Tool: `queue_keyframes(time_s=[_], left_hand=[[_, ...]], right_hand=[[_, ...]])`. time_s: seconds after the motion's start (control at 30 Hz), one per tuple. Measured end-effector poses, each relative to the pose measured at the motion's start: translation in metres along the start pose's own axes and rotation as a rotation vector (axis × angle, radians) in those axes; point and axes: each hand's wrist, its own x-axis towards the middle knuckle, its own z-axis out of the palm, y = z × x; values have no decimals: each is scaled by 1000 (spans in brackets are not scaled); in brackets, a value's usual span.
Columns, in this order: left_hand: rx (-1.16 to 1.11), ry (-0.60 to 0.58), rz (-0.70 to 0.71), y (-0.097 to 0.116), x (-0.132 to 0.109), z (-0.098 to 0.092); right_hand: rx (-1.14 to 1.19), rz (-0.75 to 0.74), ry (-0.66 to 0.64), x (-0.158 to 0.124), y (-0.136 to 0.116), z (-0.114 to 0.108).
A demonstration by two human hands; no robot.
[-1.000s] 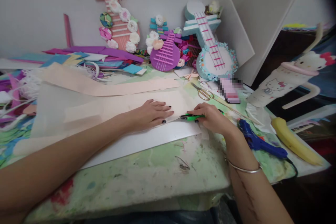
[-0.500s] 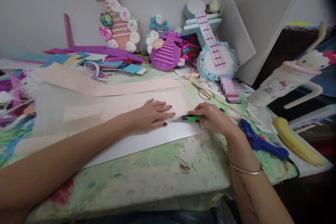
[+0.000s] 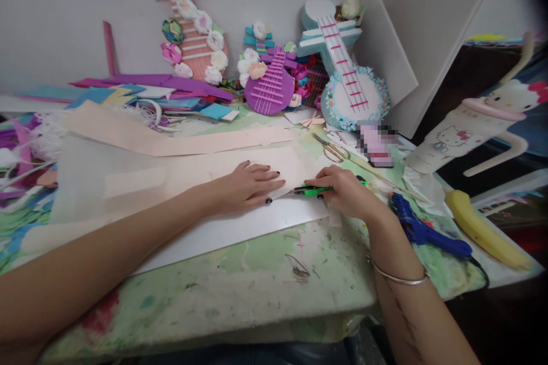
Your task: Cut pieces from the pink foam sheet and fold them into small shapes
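Note:
My left hand (image 3: 246,187) lies flat with fingers spread on a pale peach sheet (image 3: 188,166), pressing it against a white board (image 3: 240,228). In my right hand (image 3: 340,189) is a green and black utility knife (image 3: 314,189). Its blade points left and touches the sheet's near edge, just right of my left fingertips. A cut peach strip (image 3: 226,144) lies along the far side of the sheet. Under part of the sheet, at left, a translucent grey-white layer (image 3: 81,182) shows.
Gold-handled scissors (image 3: 336,151) lie beyond my right hand. To the right are a blue glue gun (image 3: 423,231), a banana (image 3: 483,231) and a white tumbler (image 3: 464,131). Decorated lute shapes (image 3: 269,88) lean at the wall; coloured foam scraps (image 3: 149,88) pile at left.
My right hand and the knife have shifted very slightly left along the sheet's edge. My left hand stays in place.

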Motion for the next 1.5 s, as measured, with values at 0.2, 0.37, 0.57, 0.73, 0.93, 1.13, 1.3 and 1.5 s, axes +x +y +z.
queue_keyframes(time_s=[0.2, 0.37, 0.57, 0.73, 0.93, 1.13, 1.3, 1.5], left_hand=[[-6, 18, 5, -5, 0, 3], [-25, 28, -7, -5, 1, 4], [-1, 46, -11, -6, 1, 7], [10, 43, -4, -7, 1, 7], [-16, 29, 10, -5, 0, 3], [-64, 36, 6, -3, 0, 2], [-56, 51, 34, -2, 0, 1], [-27, 26, 43, -3, -1, -1]], right_hand=[[-11, 2, 2, 1, -1, 0], [-6, -24, -11, 4, -8, 3], [-1, -37, 9, 3, -8, 3], [-1, -13, 13, -1, -3, -1], [-18, 4, 5, 0, -3, -2], [-9, -24, -12, 4, -9, 2], [10, -31, -30, 5, -12, 2], [16, -21, -22, 1, -12, 2]])
